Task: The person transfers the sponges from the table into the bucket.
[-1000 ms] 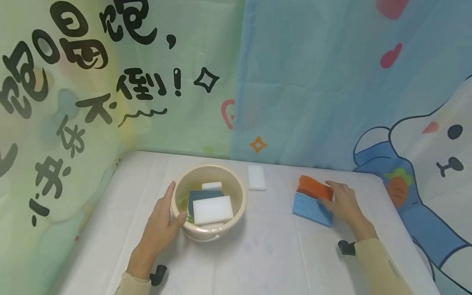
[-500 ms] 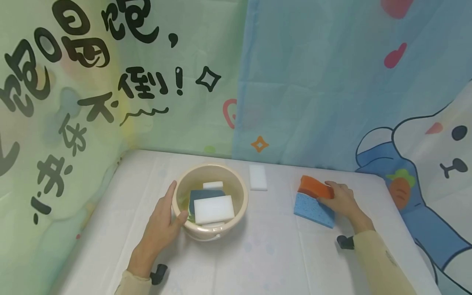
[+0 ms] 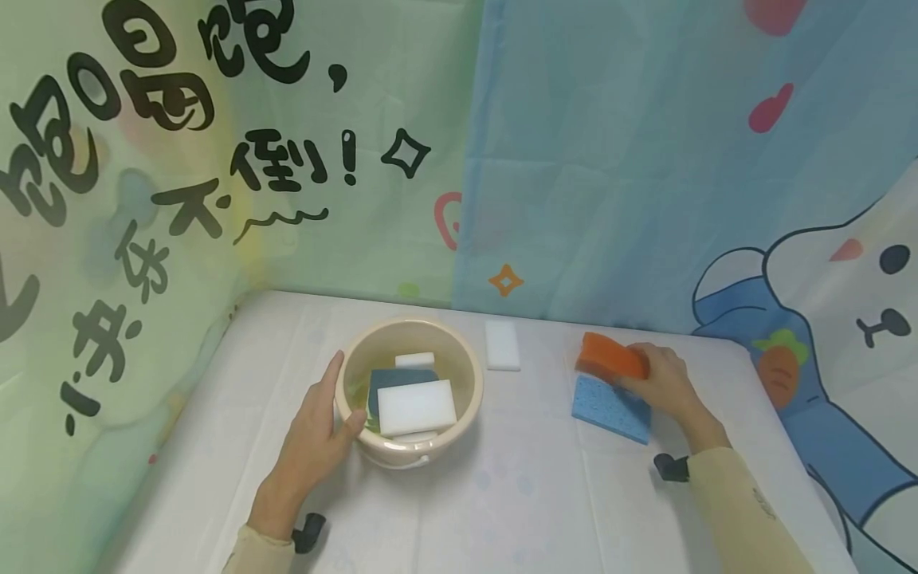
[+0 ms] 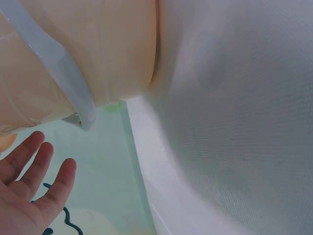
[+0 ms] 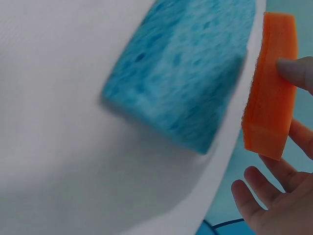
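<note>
My right hand (image 3: pixel 663 383) pinches an orange sponge (image 3: pixel 610 356) between thumb and fingers. In the right wrist view the orange sponge (image 5: pixel 271 88) is held up off the table, and two fingers extend below it. Just in front of it a blue sponge (image 3: pixel 611 408) lies flat on the cloth. My left hand (image 3: pixel 311 446) rests against the left side of a cream bucket (image 3: pixel 469 414), thumb at the rim. Its other fingers (image 4: pixel 61 188) are spread and fairly straight in the left wrist view. White sponge blocks (image 3: pixel 416 407) and a dark blue-grey piece (image 3: pixel 383 380) lie inside the bucket.
A thin white block (image 3: pixel 502 346) lies on the white-clothed table (image 3: pixel 516 494) right of the bucket. Printed curtains (image 3: pixel 588 159) stand behind the table and along its left side. The bucket's white handle (image 4: pixel 68 68) hangs down its side.
My right hand has raised the orange sponge slightly from beside the blue one. The left hand and bucket stay in place. The head view has shifted a little.
</note>
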The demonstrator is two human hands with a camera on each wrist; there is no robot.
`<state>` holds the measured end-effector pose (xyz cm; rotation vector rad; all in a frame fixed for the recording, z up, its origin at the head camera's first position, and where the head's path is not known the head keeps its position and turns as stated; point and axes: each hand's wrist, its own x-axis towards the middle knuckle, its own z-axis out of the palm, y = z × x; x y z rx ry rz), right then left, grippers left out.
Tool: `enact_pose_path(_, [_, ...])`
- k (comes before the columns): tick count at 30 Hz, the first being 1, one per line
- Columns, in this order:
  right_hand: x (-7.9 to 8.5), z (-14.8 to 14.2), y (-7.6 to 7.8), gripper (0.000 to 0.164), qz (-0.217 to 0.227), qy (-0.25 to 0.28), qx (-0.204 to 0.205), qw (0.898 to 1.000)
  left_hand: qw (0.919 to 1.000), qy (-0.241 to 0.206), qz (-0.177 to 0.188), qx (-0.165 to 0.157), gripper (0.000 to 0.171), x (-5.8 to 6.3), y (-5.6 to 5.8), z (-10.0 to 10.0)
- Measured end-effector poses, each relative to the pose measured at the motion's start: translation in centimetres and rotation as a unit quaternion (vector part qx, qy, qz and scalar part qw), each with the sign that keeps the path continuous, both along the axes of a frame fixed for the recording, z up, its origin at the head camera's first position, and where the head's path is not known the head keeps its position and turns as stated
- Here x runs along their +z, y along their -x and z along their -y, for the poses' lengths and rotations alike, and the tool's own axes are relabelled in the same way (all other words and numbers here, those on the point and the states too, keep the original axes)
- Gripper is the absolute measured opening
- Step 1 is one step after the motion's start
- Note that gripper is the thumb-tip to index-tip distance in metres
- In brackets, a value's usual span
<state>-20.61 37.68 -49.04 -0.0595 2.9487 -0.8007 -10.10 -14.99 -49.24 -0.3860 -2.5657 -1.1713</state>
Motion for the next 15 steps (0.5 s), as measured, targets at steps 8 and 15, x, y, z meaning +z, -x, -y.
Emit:
enact_pose_path(8, [2.3, 2.1, -0.7, 0.066, -0.032, 0.012, 0.031, 0.999, 1.0, -0.001, 0.003, 0.0, 0.081, -0.1, 0.0, 0.0])
enact_pose_path(15, [4.5, 4.5, -1.0, 0.062, -0.083, 0.025, 0.078, 0.993, 1.0, 0.002, -0.002, 0.0, 0.08, -0.1, 0.0, 0.0])
